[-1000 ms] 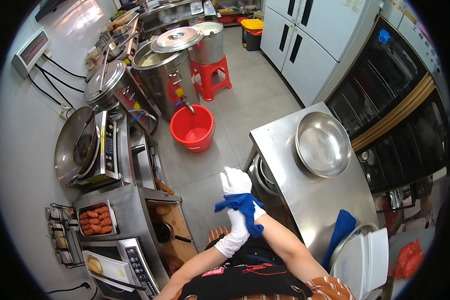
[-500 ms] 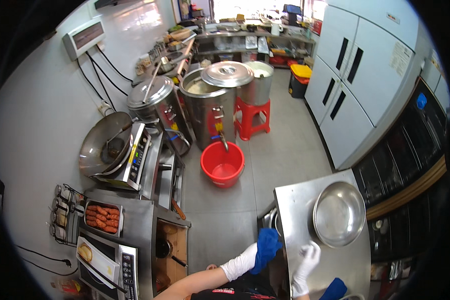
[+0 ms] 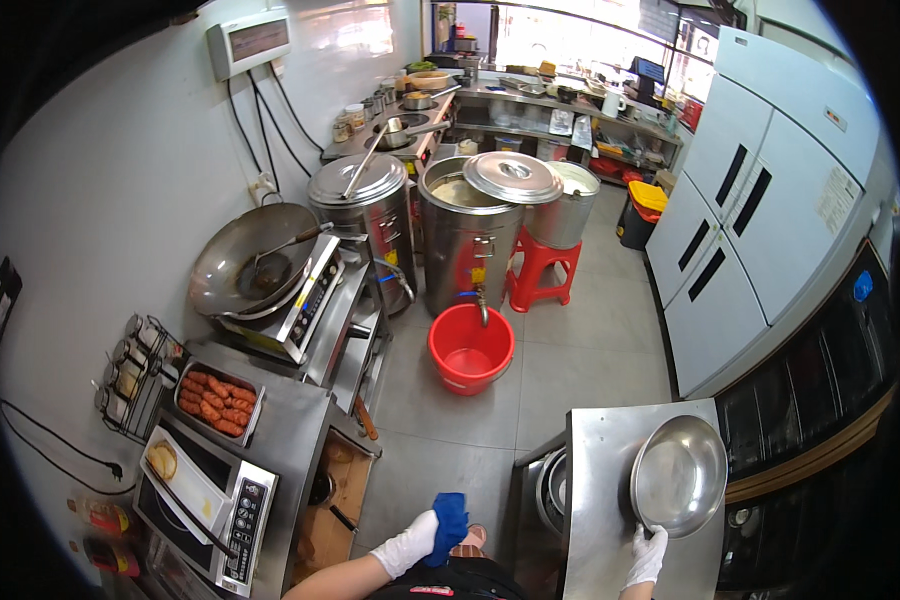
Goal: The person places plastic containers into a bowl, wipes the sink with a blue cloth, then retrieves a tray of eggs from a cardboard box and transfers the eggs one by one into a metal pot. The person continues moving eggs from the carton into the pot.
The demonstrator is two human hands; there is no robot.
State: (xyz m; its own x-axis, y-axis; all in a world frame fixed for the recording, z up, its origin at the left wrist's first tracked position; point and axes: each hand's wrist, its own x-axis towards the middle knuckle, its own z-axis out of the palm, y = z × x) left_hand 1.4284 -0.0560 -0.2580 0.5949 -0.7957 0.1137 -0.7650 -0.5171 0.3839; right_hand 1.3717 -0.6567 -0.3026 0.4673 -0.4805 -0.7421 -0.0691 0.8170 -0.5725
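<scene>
The left hand [image 3: 410, 547], in a white glove, is closed around a crumpled blue cloth [image 3: 451, 528], which bunches out past its fingers on the right. The right hand [image 3: 647, 557], gloved in white too, has its fingertips at the near rim of a wide steel bowl [image 3: 680, 475]; whether they grip that rim or only touch it, I cannot tell. The bowl sits just beyond the right hand on a steel tabletop [image 3: 605, 460], part of which stretches to the hand's left.

Just right of the left hand, past the cloth, a sandalled foot [image 3: 477, 537] shows on the grey floor [image 3: 470, 455]. Well left of this hand are a white dish [image 3: 198, 482] lying on a black induction cooker [image 3: 247, 520] and, farther off, a steel tray [image 3: 255, 412] of reddish-brown pieces of food [image 3: 213, 397]. Still farther ahead on that side stands a wok [image 3: 220, 265]. Beyond the left hand, a little to its right, a red bucket [image 3: 470, 350] stands beneath the tap of a tall steel pot [image 3: 455, 245].
</scene>
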